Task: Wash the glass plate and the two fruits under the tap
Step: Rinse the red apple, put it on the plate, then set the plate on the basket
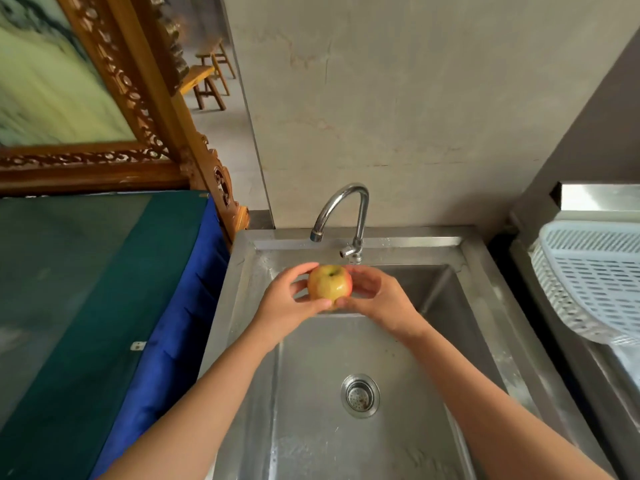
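Item: round yellow-red apple point(330, 283), stem hollow facing up, held over the rear part of the stainless steel sink basin point(311, 427), just below and in front of the curved chrome tap point(341, 209). Whether water is running cannot be told.

Hands: left hand point(287, 306) grasps the apple's left side, thumb under the front, fingers curled behind. Right hand point(377, 299) grasps the right side the same way. Both forearms reach in over the basin.

Sink fittings: round metal drain strainer point(360, 395) in the basin floor, well below the apple.

Surroundings: green glass-topped table with blue cloth edge point(104, 289) left of the sink; white slotted plastic basket point(588, 278) on the right; carved wooden frame point(145, 98) behind the table.
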A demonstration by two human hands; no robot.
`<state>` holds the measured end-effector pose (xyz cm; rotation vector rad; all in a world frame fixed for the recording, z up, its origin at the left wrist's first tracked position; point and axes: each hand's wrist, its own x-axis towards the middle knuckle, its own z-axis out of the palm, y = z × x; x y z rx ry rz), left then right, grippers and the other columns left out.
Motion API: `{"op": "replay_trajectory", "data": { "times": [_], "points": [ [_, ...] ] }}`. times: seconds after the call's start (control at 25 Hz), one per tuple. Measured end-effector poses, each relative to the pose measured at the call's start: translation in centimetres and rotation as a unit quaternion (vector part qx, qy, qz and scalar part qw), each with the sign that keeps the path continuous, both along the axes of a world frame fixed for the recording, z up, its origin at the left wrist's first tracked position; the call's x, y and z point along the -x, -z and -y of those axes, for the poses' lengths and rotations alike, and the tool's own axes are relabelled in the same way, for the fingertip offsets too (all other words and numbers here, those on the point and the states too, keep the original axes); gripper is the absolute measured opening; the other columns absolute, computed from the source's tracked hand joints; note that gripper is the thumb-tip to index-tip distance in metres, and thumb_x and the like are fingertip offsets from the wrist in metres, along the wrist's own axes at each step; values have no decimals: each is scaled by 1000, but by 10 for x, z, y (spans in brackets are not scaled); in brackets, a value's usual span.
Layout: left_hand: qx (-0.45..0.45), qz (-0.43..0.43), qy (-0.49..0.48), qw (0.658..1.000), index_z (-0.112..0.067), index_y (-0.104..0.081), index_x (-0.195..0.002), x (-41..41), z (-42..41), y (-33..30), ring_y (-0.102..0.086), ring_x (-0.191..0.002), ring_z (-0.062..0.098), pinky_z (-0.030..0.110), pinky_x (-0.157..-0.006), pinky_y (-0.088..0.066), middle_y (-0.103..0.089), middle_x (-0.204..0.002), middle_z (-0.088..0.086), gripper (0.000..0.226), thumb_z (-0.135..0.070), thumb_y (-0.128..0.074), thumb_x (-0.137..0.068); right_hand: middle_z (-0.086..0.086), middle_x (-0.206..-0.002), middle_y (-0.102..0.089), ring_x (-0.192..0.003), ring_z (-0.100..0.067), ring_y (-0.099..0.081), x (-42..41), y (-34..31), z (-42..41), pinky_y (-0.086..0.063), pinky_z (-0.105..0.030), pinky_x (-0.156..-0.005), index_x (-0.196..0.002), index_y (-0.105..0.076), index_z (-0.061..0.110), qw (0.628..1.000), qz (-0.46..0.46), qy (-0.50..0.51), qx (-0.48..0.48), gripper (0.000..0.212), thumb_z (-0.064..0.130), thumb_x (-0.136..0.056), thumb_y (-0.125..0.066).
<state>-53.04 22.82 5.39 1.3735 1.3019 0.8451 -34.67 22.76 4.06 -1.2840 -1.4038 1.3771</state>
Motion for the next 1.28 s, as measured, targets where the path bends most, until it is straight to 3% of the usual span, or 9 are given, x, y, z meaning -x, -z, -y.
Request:
{"op": "replay_trajectory", "data": {
  "times": [0.2,0.4,0.56,0.64,0.84,0.92,1.08,1.16,1.28],
  "points": [
    [-6,-13,71,997,-17,-56,-119,-15,22,-8,-60,-108,13,16,-86,-49,-58,-126,4,61,0,-79,-65,-10,-109,-69,-99,-19,-67,-13,-8,47,-52,-29,-91,-100,-56,25,997,40,62,6,48,8,-62,-81],
    [-49,-16,199,979,-24,-57,-113,-86,47,-26,-60,-107,12,7,-81,-47,-59,-123,0,60,-1,-80,-63,3,-97,-66,-80,1,-65,-71,-39,122,-50,-9,-74,-109,-59,18,977,76,196,-13,52,9,-63,-81],
    [-98,-8,279,955,-24,-58,-112,-161,77,-46,-60,-110,17,23,-92,-48,-56,-127,10,62,1,-81,-60,-4,-98,-63,-81,-7,-63,-129,-66,184,-53,-21,-79,-108,-59,15,953,90,288,-17,49,6,-64,-80],
    [-117,-2,321,940,-27,-58,-110,-202,97,-54,-61,-108,16,19,-88,-49,-58,-125,8,62,-1,-82,-60,-6,-101,-65,-88,-14,-64,-158,-78,217,-53,-29,-84,-111,-59,13,939,95,331,-21,53,8,-64,-81],
    [-139,9,389,911,-33,-57,-110,-292,141,-57,-57,-107,4,-1,-74,-44,-54,-122,-7,60,-8,-82,-62,4,-96,-67,-87,-5,-65,-225,-88,280,-54,-19,-79,-105,-62,23,904,109,412,-27,46,14,-64,-81],
    [-144,2,402,904,-38,-55,-108,-327,154,-51,-54,-106,3,-2,-71,-43,-50,-119,-12,59,-11,-81,-63,-1,-103,-67,-94,-14,-65,-255,-85,294,-55,-26,-82,-110,-63,19,894,113,433,-11,49,15,-64,-80],
    [-107,-5,402,909,-43,-53,-100,-396,173,-28,-52,-102,0,-3,-64,-44,-47,-115,-14,57,-8,-80,-64,-4,-105,-68,-94,-14,-65,-324,-60,309,-55,-23,-80,-112,-64,15,891,121,437,-1,52,14,-63,-82],
    [-83,-16,399,913,-47,-52,-97,-428,178,-14,-52,-107,3,2,-71,-48,-47,-118,-12,59,-9,-80,-64,0,-103,-69,-94,-13,-65,-359,-42,313,-55,-23,-79,-108,-64,20,891,125,436,7,51,16,-61,-82],
    [-69,-45,364,928,-37,-55,-113,-474,185,13,-49,-116,8,27,-97,-49,-46,-128,-7,61,-17,-80,-62,6,-99,-69,-92,-11,-65,-415,-12,311,-55,-28,-80,-97,-61,32,907,121,404,15,49,19,-56,-84]
  ]
}}
